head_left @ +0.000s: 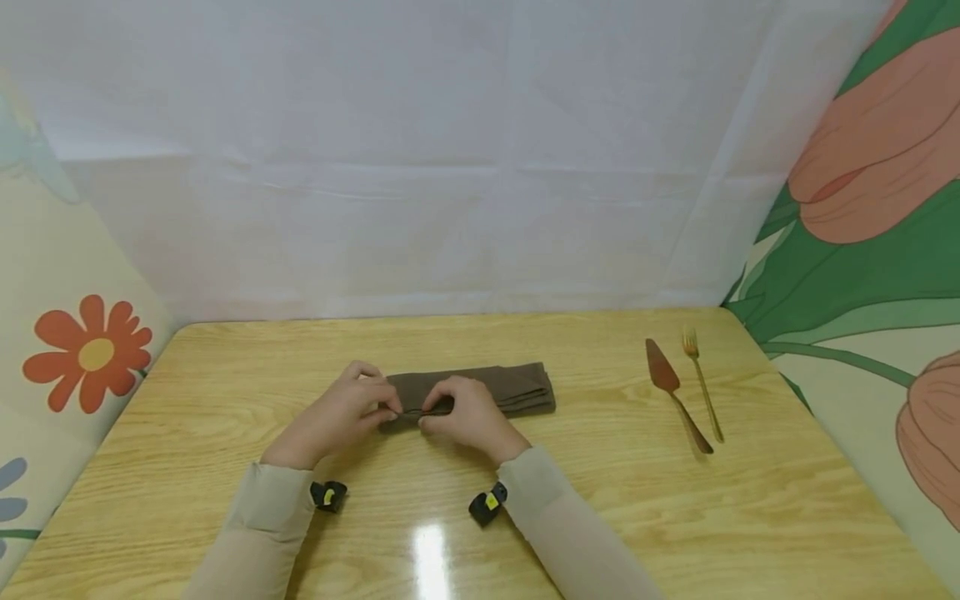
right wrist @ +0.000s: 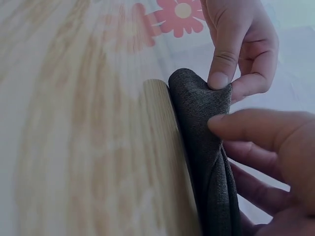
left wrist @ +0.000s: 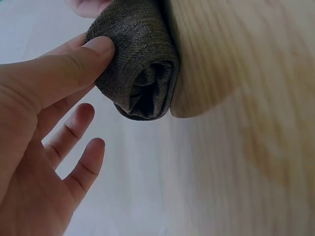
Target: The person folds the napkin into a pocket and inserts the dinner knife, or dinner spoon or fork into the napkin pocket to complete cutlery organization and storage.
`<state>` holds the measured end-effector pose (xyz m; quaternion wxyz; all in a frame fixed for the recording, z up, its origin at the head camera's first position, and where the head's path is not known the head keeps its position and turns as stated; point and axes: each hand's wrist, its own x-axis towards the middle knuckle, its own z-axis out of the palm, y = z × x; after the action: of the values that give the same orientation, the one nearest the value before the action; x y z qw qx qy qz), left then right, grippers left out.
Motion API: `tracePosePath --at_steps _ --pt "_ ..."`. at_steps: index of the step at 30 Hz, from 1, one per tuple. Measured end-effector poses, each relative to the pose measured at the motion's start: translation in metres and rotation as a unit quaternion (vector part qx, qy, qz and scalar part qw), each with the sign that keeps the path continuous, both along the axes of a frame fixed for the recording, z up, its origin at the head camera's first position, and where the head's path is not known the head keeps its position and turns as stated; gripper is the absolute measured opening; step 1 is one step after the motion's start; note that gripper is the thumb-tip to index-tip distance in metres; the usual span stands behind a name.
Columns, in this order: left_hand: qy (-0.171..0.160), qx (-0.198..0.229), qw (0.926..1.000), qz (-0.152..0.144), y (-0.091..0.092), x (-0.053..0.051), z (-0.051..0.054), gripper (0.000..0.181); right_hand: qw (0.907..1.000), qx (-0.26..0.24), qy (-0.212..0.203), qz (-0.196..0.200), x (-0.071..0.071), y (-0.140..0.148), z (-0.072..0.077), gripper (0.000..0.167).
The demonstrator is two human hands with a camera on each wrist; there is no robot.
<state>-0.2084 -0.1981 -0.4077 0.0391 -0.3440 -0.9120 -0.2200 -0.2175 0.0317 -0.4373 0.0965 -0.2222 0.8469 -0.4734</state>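
Observation:
A dark brown cloth (head_left: 525,385), folded into a long layered strip, lies across the middle of the table. At its left part, my left hand (head_left: 337,421) pinches the near edge between thumb and index finger. Close beside it, my right hand (head_left: 474,421) pinches the same edge, thumb on the near side. The left wrist view shows the end of the cloth (left wrist: 135,54) curled into a roll with a hollow middle; the left ring and little fingers stand off it. In the right wrist view, a corner of the cloth (right wrist: 202,108) rises between both hands' thumbs.
A cake server (head_left: 663,371) and a gold fork (head_left: 703,387) lie side by side on the right of the wooden table (head_left: 600,508). White fabric (head_left: 450,208) hangs behind the table's far edge. Flower-patterned panels stand at both sides.

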Motion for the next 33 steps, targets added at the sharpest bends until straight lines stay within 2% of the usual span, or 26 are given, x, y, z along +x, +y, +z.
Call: tracePosePath --at_steps 3,12,15,18,20,24,30,33 --pt "0.001 0.003 1.0000 0.004 0.000 -0.001 -0.002 0.017 1.0000 -0.004 -0.006 -0.004 0.000 0.000 -0.002 0.006" --pt "-0.054 -0.049 0.9969 0.031 0.000 -0.003 -0.003 0.009 0.9994 0.024 0.021 -0.012 -0.001 -0.002 -0.003 0.003" --pt "-0.041 -0.064 0.9963 0.041 0.000 -0.002 -0.002 0.006 0.9988 0.037 0.029 -0.013 -0.001 -0.003 -0.004 0.004" --pt "-0.023 -0.056 0.9973 0.041 -0.002 -0.001 -0.001 0.005 0.9984 0.043 0.034 -0.013 0.000 -0.003 -0.004 0.006" --pt "-0.035 -0.035 0.9981 0.036 -0.003 -0.001 0.000 0.007 0.9980 0.047 0.038 -0.015 0.001 -0.002 -0.005 0.006" --pt "-0.090 0.000 0.9955 0.028 -0.004 -0.004 -0.001 0.012 0.9975 0.054 0.043 -0.015 0.002 -0.004 -0.004 0.005" --pt "-0.130 -0.009 0.9898 0.057 -0.004 -0.004 -0.002 0.017 0.9965 0.070 0.031 -0.036 0.003 -0.011 -0.003 0.007" --pt "-0.127 -0.027 0.9881 0.082 -0.003 -0.004 -0.002 0.016 0.9959 0.069 0.016 -0.056 0.003 -0.013 -0.003 0.008"
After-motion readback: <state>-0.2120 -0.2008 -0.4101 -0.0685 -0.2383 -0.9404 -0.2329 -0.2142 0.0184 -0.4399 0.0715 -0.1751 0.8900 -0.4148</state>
